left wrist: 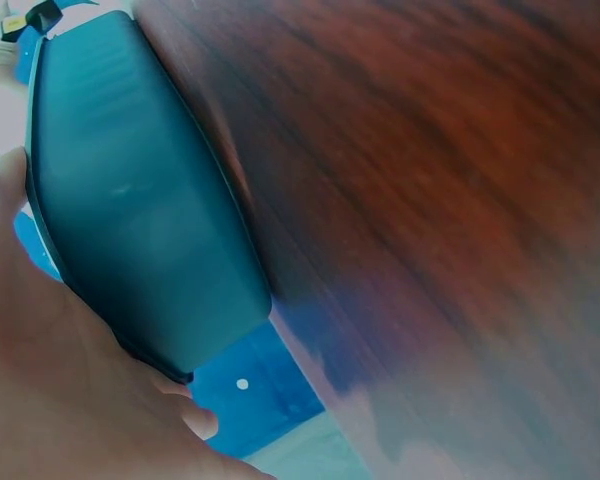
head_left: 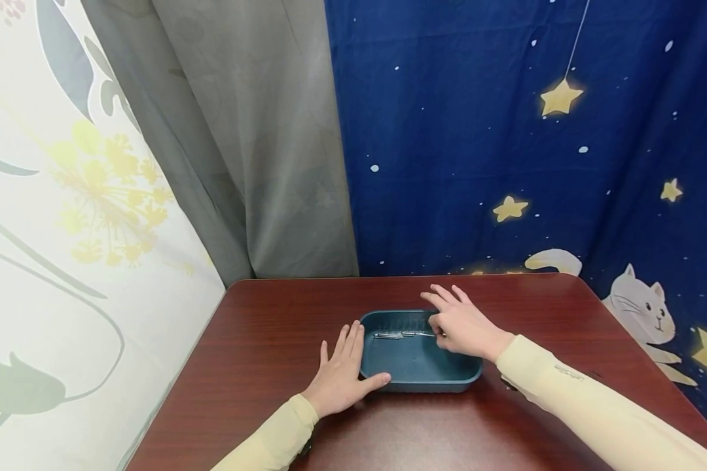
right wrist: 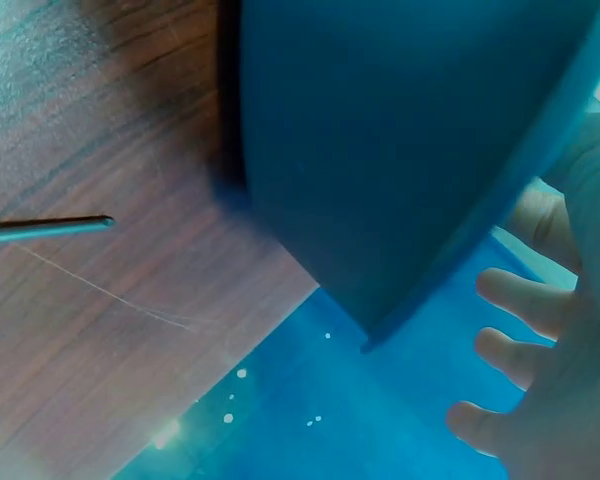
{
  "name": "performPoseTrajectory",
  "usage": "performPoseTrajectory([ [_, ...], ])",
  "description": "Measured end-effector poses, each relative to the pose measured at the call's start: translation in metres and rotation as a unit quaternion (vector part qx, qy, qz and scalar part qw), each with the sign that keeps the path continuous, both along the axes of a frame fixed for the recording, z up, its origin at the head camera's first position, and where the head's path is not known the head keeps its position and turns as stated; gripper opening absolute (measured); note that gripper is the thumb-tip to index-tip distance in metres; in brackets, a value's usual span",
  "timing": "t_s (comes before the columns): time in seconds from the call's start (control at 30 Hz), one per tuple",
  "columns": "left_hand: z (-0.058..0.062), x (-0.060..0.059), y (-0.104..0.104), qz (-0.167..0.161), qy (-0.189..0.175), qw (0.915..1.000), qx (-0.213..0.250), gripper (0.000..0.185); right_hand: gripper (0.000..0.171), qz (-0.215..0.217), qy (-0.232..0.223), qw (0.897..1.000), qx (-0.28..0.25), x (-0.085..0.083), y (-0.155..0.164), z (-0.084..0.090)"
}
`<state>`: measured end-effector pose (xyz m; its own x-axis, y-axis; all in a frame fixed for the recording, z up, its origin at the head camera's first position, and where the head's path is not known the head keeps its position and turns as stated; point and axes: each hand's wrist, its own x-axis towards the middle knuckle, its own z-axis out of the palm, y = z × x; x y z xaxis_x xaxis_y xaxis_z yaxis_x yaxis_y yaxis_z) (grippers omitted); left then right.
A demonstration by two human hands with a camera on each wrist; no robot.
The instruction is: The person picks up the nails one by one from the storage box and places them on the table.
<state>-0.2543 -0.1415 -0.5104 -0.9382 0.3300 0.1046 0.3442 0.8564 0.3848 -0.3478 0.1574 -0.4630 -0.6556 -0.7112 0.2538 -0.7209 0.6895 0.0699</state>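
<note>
A dark teal tray (head_left: 415, 384) sits in the middle of a red-brown wooden table (head_left: 259, 340). Thin silver metal rods (head_left: 396, 335) lie across the tray floor. My left hand (head_left: 342, 373) lies flat on the table against the tray's left wall, with its thumb along the front corner. My right hand (head_left: 462, 324) reaches over the tray's right side; thumb and forefinger pinch the end of a rod and the other fingers fan out. The left wrist view shows the tray wall (left wrist: 130, 220) beside my palm (left wrist: 40, 380). The right wrist view shows the tray's outer wall (right wrist: 400, 130) and my fingers (right wrist: 520, 300).
A thin dark rod (right wrist: 45, 230) lies on the table beside the tray in the right wrist view. Curtains close in the table: floral white at left, grey behind, dark blue with stars and a cat (head_left: 642, 311) at right.
</note>
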Motion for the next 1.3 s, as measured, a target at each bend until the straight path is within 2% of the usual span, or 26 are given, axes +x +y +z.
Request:
performPoseTrajectory([
  [0.43,-0.004,0.0,-0.001,-0.003,0.002,1.0,0.004,0.109,0.032,-0.017,0.024,0.999,-0.03,0.006,0.012,0.016],
  [0.83,-0.003,0.001,-0.001,-0.003,-0.002,1.0,0.007,0.109,0.035,-0.032,0.04,0.996,-0.07,0.014,0.037,0.019],
  [1.3,-0.003,0.001,-0.002,-0.002,-0.001,1.0,0.008,0.108,0.029,-0.102,0.031,0.988,-0.113,0.023,0.069,0.022],
])
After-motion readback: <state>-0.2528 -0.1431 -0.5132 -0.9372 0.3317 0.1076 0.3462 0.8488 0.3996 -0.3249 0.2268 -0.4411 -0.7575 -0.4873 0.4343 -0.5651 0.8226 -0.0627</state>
